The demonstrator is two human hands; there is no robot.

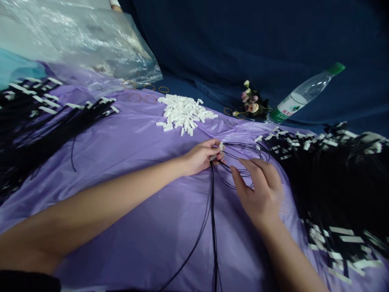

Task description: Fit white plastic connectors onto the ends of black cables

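Near the middle of the purple cloth, my left hand (202, 157) is closed on a looped bundle of thin black cords (213, 202). Small white pieces show at its fingertips. From there, loops spread to the right and straight strands hang down toward the front edge. My right hand (263, 190) hovers just right of the loops, thumb and fingers apart, with nothing seen in it. Whether its fingertips touch a strand I cannot tell. Beyond my left hand lies a pile of small white tube-like pieces (184, 113).
Black cords with white ends lie in heaps at the left (39, 134) and right (337, 178). A clear plastic bag (100, 44) covers the back left, with several rubber bands (164, 89) near it. A green-capped bottle (304, 95) leans beside artificial flowers (251, 103) against a dark blue curtain (243, 36).
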